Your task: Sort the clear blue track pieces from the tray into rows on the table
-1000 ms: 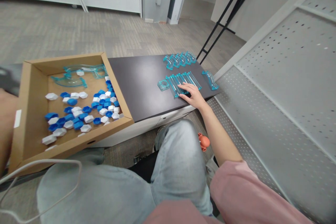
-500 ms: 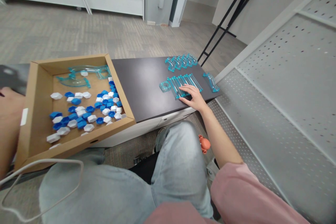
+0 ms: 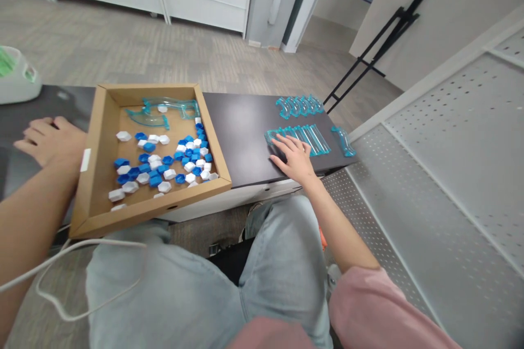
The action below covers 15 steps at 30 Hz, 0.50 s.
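Note:
My right hand (image 3: 293, 158) lies on the dark tabletop (image 3: 245, 131) with fingers spread, its fingertips over the left end of a row of clear teal straight tubes (image 3: 307, 137). Several curved teal pieces (image 3: 299, 106) sit farther back, and one wavy teal piece (image 3: 343, 140) lies at the table's right edge. My left hand (image 3: 51, 139) rests flat and open on the table, left of a cardboard box (image 3: 94, 174). The box holds several blue and white hexagonal pieces (image 3: 164, 161) and larger clear teal track parts (image 3: 161, 110).
A white device with a green top (image 3: 14, 73) stands at the far left. A white cable (image 3: 73, 262) loops over my lap. A perforated white panel (image 3: 442, 174) leans at the right, and a black stand (image 3: 376, 43) rises behind the table.
The view has swung left, bringing my left hand and the white device into sight. My right hand has slid left along the row of straight tubes, now covering the small teal ring piece's spot.

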Motion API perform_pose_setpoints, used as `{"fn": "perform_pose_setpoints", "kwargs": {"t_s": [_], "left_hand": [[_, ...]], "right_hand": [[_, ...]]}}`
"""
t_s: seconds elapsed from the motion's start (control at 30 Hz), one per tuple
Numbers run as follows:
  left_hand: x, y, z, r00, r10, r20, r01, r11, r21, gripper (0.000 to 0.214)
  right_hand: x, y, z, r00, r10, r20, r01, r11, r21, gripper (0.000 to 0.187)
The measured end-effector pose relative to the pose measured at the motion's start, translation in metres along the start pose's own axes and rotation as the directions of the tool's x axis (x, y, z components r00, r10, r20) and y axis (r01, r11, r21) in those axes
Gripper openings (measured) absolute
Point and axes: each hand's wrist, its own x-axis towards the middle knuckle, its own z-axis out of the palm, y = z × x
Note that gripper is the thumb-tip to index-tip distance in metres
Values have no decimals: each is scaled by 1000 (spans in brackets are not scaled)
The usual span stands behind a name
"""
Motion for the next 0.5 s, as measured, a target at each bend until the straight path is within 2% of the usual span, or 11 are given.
{"fn": "perform_pose_setpoints", "kwargs": {"t_s": [0.1,0.33,0.43,0.5], "left_hand": [[-3,3,-4,998,-66,-20,65,996,-56,84],[-15,1,-5,998,26,-59,-35,986,-162,72],[-14,-3,-2,996,67,-64,-78,982,-174,77],[-13,-5,0,994,88,-70,-99,980,-173,79]], "right_hand": [[5,-8,1,999,32,-13,-32,999,-9,53],[16,-16,0,997,49,-67,-48,999,12,56],[28,-33,-4,983,108,-152,-100,993,59,55],[39,-55,-9,983,83,-165,-67,993,100,48]]}}
